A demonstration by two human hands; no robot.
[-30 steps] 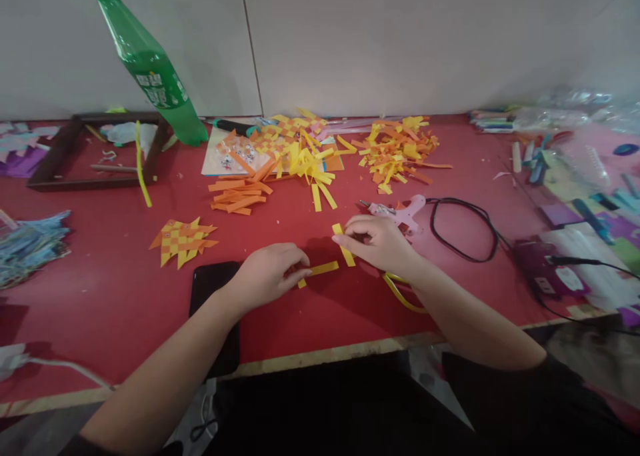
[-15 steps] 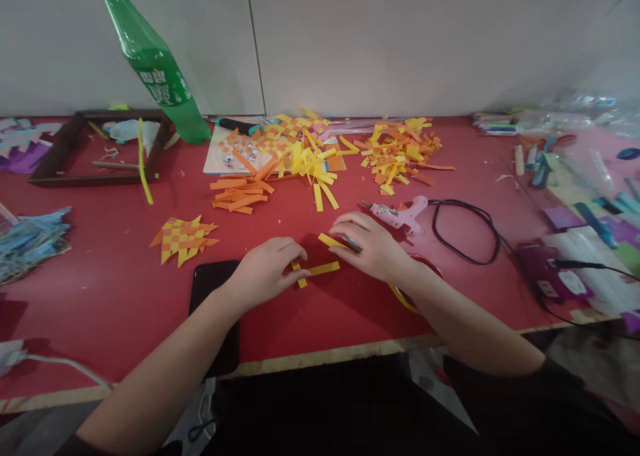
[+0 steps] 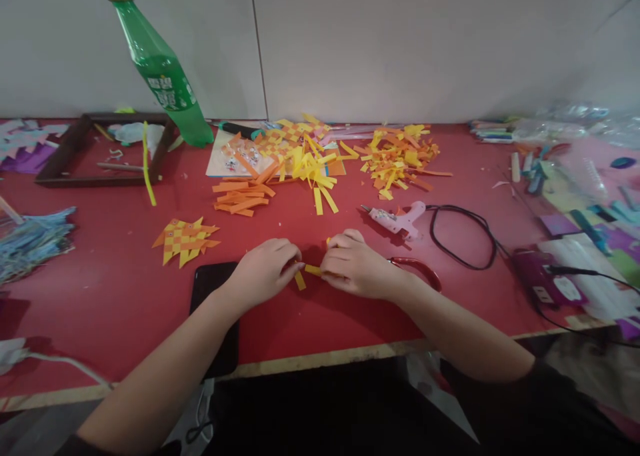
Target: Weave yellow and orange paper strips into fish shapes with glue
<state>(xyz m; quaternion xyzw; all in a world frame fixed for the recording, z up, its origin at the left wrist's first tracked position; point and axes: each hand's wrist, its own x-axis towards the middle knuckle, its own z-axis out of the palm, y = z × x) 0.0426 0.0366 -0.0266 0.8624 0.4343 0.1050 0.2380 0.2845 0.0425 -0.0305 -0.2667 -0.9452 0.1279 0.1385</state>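
Note:
My left hand (image 3: pixel 270 267) is closed, thumb and fingers pinching a yellow paper strip (image 3: pixel 299 281) whose end hangs below them. Just to its right, my right hand (image 3: pixel 357 268) curls over another yellow strip (image 3: pixel 313 270), which spans the gap between the two hands. Behind my right wrist shows a red loop handle (image 3: pixel 423 269), seemingly of scissors; the rest of it is hidden under the hand and arm. A finished-looking woven fish (image 3: pixel 185 241) of orange and yellow paper lies to the left. A black phone (image 3: pixel 213 283) is partly under my left forearm.
Orange strips (image 3: pixel 243 196), yellow strips (image 3: pixel 310 166) and a mixed pile (image 3: pixel 400 153) lie at the back. A pink glue gun (image 3: pixel 400 219) with a black cord sits right of my hands. A green bottle (image 3: pixel 170 89) and a brown frame (image 3: pixel 95 179) stand back left.
My right hand has moved left and closed over the yellow strip, nearer my left hand. The dark metal piece between its fingers is now hidden.

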